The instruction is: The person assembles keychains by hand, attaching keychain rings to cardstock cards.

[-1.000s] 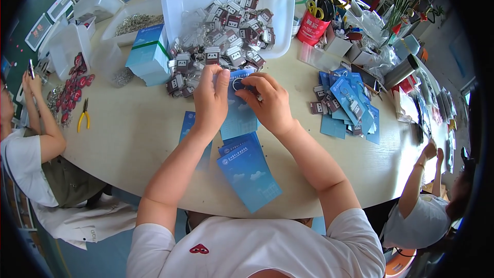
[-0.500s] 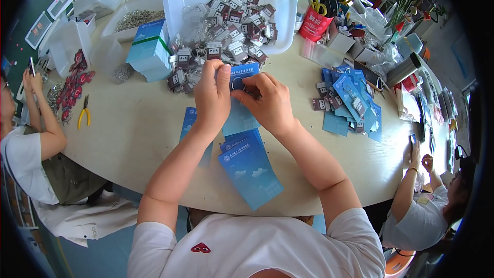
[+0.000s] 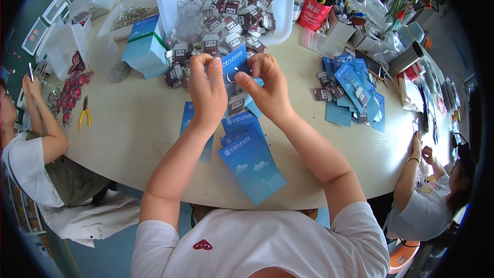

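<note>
Over the middle of the table, a blue card point(image 3: 235, 58) is held tilted, with a metal key ring point(image 3: 229, 76) through it. Below the ring hangs a brown and white keychain charm point(image 3: 237, 104). My left hand point(image 3: 208, 92) pinches the card's left edge between thumb and fingers. At the right edge, my right hand point(image 3: 268, 86) has its fingers curled, with the thumb against the card beside the ring. Beneath my hands lie several overlapping blue cards point(image 3: 252, 167), and another blue card point(image 3: 204, 146) is partly hidden by my left forearm.
A white tub point(image 3: 280, 0) of keychain charms stands ahead, beside a banded card stack point(image 3: 144, 46). At right lies a pile of cards with charms point(image 3: 355, 90); behind it is a red scissors holder point(image 3: 313, 14). Yellow-handled pliers point(image 3: 84, 116) lie left. People sit at both sides.
The charm now shows hanging in front of the card, where it was hidden before. The card has tilted, and my right hand has drawn slightly back, uncovering the ring.
</note>
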Motion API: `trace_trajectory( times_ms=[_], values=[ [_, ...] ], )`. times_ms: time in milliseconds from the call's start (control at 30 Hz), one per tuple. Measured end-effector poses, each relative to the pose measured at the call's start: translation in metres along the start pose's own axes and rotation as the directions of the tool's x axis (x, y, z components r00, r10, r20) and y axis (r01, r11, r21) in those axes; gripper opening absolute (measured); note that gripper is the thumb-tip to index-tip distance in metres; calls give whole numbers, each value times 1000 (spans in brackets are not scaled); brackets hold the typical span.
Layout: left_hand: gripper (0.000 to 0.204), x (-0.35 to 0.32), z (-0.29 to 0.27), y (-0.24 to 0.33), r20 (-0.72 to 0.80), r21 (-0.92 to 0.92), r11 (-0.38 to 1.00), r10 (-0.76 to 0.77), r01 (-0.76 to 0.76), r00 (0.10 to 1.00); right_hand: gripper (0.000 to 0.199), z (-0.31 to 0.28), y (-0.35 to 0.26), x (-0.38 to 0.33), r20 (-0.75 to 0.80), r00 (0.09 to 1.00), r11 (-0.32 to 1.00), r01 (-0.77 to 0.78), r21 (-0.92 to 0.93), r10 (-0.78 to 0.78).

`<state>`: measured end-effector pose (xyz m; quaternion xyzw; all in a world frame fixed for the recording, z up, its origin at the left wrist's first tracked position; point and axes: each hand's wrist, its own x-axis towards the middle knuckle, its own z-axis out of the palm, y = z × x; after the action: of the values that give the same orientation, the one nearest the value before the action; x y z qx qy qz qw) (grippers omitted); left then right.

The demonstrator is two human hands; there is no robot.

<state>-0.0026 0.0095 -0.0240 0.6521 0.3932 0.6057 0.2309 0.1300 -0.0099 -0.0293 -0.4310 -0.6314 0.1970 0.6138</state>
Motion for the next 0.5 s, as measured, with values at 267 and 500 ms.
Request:
trace_trajectory(
  times_ms=[267,500],
  values=[
    [37,9,-2,-8,272,-256,946,-125,197,954,24,-71,5,29,85,913,749,-378,544,399],
    [57,-7,2,-40,446,685,686,-129,-245,885,9,-233,36,49,-254,901,936,-337,98,351]
  ],
)
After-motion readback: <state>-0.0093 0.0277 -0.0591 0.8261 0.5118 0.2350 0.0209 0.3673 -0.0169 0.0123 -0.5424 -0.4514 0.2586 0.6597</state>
